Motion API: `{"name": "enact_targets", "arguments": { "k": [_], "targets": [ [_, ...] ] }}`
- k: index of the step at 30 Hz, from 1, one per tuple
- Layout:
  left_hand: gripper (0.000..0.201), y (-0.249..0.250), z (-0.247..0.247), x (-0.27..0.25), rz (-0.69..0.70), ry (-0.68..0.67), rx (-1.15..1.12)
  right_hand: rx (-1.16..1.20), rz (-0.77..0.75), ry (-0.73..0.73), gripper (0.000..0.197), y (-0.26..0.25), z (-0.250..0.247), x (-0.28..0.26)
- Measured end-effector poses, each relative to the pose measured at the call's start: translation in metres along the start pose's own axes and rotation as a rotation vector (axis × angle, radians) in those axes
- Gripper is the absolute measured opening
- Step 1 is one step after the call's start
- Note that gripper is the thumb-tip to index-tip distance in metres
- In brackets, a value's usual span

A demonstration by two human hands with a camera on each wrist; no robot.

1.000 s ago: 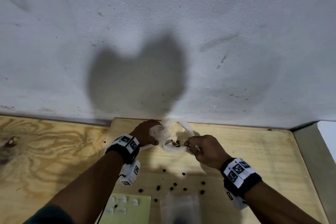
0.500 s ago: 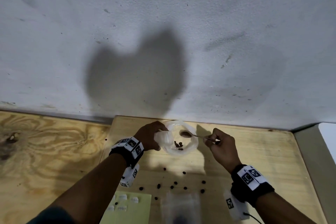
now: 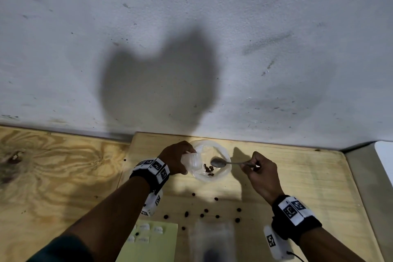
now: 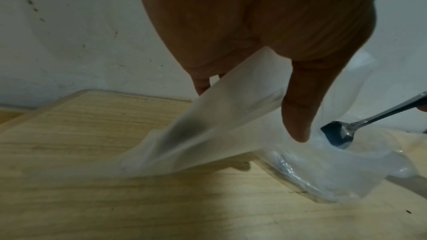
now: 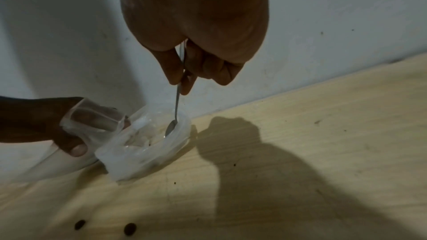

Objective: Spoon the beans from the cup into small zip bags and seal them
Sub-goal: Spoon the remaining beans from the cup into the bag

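- A grey-white wall (image 3: 191, 27) fills the upper part of the head view, with a dark shadow cast on it above the hands.
- Below it lies a pale wooden board (image 3: 297, 176), set against the wall, on top of a darker plywood table (image 3: 53, 176).
- A light green sheet (image 3: 153, 244) with small white labels on it lies at the near edge of the board, beside a blurred clear bag (image 3: 212, 238) lying flat.
- The clear plastic cup (image 3: 223, 173) stands on the board close to the wall, between the two hands; a few beans (image 3: 209, 169) lie on its bottom.
- The left hand (image 3: 176, 160) grasps a small clear zip bag (image 3: 191, 161) at the cup's left rim, thumb and fingers curled round the bag's upper part; the left wrist view shows the rest of the bag (image 4: 196, 134) trailing down toward the board.
- The right hand (image 3: 262, 173) is to the right of the cup, its thumb and fingers pinching the handle of a metal spoon (image 3: 221, 162).
- The spoon's bowl is inside the cup, above the beans; I cannot tell whether it carries any.
- More than a dozen loose beans (image 3: 206, 210) are scattered on the board nearer the person, between the cup and the flat bag.
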State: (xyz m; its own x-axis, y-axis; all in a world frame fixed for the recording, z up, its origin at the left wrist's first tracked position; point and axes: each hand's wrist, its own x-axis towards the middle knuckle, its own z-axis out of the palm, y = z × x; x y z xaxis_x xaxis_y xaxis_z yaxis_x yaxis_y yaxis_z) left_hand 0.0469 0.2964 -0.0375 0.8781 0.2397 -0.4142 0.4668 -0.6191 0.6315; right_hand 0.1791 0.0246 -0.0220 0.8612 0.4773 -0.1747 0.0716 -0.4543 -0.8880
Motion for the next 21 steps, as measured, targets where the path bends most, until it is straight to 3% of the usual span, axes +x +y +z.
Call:
{"name": "enact_targets", "arguments": {
  "k": [6,21],
  "targets": [
    [0.073,0.002,0.000,0.003,-0.012,-0.007,0.015,0.013,0.027,0.032,0.037,0.002,0.000,0.000],
    [0.072,0.004,0.003,0.006,-0.070,0.022,-0.082,0.283,0.424,-0.052,0.044,0.016,0.018,-0.006]
  ]
}}
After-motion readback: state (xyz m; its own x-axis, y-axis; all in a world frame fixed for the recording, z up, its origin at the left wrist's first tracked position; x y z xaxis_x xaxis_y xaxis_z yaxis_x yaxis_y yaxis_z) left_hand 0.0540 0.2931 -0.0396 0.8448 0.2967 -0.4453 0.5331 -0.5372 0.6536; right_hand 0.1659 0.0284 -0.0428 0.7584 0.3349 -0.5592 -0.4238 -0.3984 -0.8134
